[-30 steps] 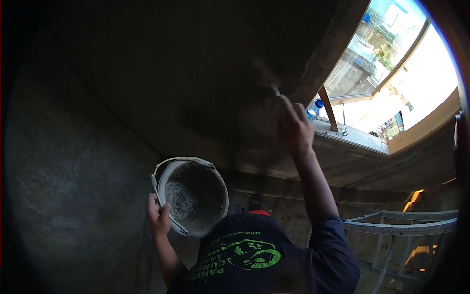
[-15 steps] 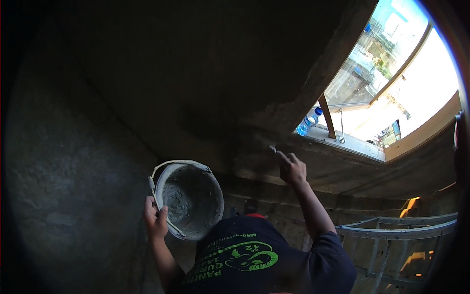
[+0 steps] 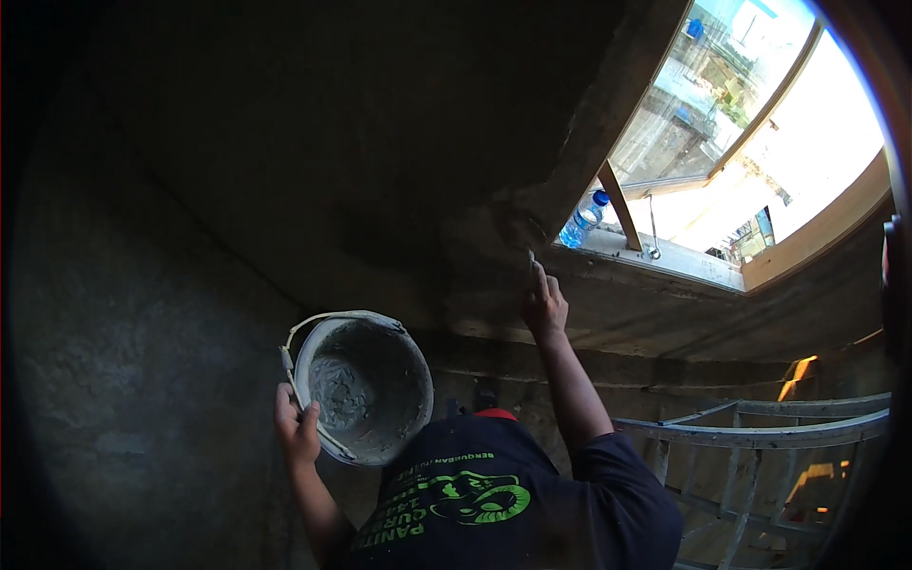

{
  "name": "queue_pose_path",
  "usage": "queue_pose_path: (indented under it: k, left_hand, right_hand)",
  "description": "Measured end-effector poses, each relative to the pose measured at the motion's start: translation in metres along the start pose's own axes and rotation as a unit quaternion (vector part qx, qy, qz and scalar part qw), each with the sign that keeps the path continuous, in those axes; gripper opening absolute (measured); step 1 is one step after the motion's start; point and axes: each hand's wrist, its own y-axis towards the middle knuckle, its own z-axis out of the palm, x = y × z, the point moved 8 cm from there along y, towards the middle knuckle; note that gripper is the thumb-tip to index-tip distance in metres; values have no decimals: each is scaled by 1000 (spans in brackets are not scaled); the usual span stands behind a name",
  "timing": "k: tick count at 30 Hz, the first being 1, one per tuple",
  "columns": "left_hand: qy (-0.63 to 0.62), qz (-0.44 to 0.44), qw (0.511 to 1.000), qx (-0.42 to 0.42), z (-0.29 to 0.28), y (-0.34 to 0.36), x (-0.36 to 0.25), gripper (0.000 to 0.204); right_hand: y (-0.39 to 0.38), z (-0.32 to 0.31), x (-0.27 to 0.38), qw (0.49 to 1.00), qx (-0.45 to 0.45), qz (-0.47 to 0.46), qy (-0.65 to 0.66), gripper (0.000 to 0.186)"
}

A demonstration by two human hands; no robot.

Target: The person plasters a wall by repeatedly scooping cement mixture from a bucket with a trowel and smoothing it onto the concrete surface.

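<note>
My left hand (image 3: 297,432) is closed on the near-left rim of a round, mortar-smeared bucket (image 3: 389,370), beside its pale looped handle (image 3: 294,332). The bucket tilts so its mouth shows, and wet grey mortar (image 3: 342,391) lies inside. Up at the dark wall (image 3: 456,228), my right hand (image 3: 545,304) grips a small, thin, pale tool (image 3: 532,256); its kind I cannot make out. The tool's end is at the wall, just below a darker damp-looking patch (image 3: 521,223) left of the window sill. Whether it touches is too dark to tell.
An opened wooden-framed window (image 3: 708,176) lets in bright light at the upper right. On its sill (image 3: 684,268) stands a clear water bottle with a blue cap (image 3: 583,220), near a metal stay (image 3: 654,237). Metal scaffold rails (image 3: 760,432) run along the lower right.
My right hand has moved up and slightly left along the wall with the tool. The left hand and bucket stay nearly still. The window has shifted left and up in the view.
</note>
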Motion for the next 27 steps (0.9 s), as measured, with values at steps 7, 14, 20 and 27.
queue_pose_path:
  k: [7, 14, 20, 27]
  left_hand:
    - [0, -18, 1000, -19, -8, -19, 9, 29]
    - [92, 21, 995, -38, -20, -22, 20, 31]
    - [14, -43, 997, -61, -9, -11, 27, 28]
    - [53, -58, 995, -65, -10, -13, 22, 24]
  right_hand:
    - [-104, 17, -34, 990, 107, 86, 39, 56]
    - [-158, -20, -1, 967, 203, 72, 133, 39]
    - [-117, 1, 64, 875, 454, 99, 136, 41]
    - [-134, 30, 122, 854, 451, -143, 217, 38]
